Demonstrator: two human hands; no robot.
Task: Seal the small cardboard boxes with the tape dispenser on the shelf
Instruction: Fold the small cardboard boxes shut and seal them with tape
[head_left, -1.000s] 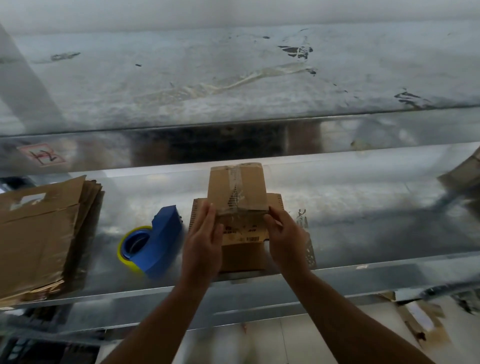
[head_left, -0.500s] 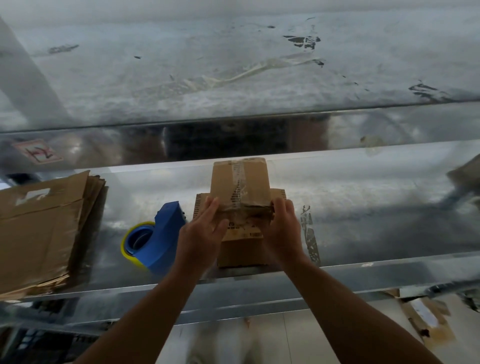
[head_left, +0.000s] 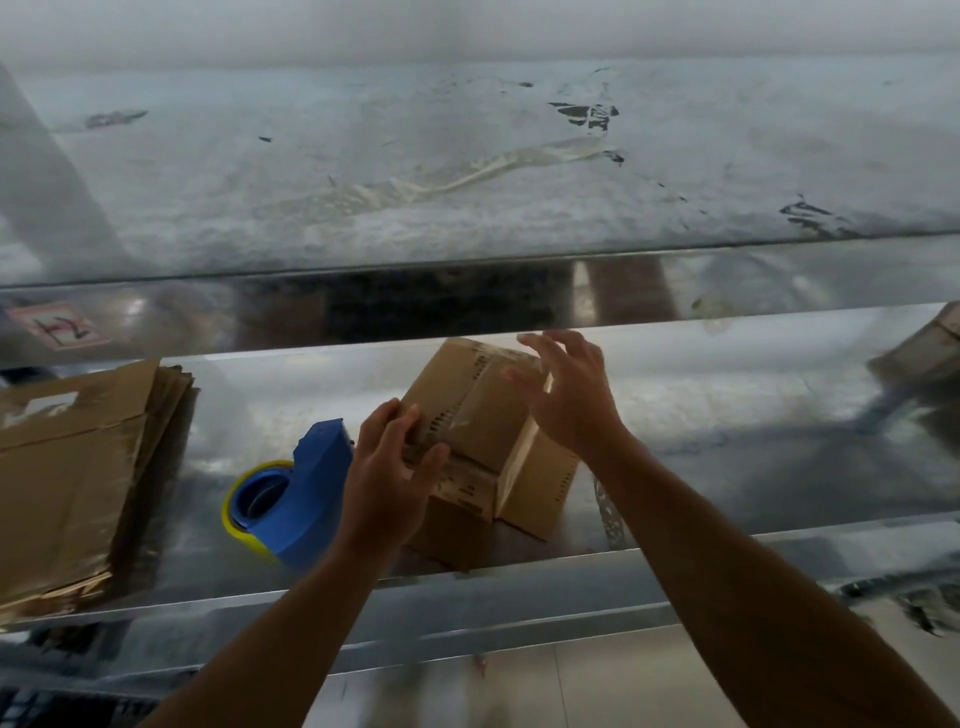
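Note:
Two small cardboard boxes are stacked on the metal shelf (head_left: 727, 447). The upper box (head_left: 472, 410) sits turned at an angle on the lower box (head_left: 535, 483). My left hand (head_left: 389, 467) holds the near left corner of the upper box, fingers curled round its edge. My right hand (head_left: 566, 395) hovers over the box's right side with fingers spread; whether it touches is unclear. The blue tape dispenser (head_left: 306, 493) with a yellow-edged roll lies on the shelf just left of my left hand.
A stack of flattened cardboard (head_left: 78, 467) lies at the shelf's left end. Another cardboard box (head_left: 930, 348) shows at the far right edge. A second shelf surface (head_left: 467, 171) runs above, close over the boxes. Floor tiles show below.
The upper box has been rotated from square to angled on the lower one. My right hand lifted from its front edge to its far right side; my left hand stayed at the near left corner.

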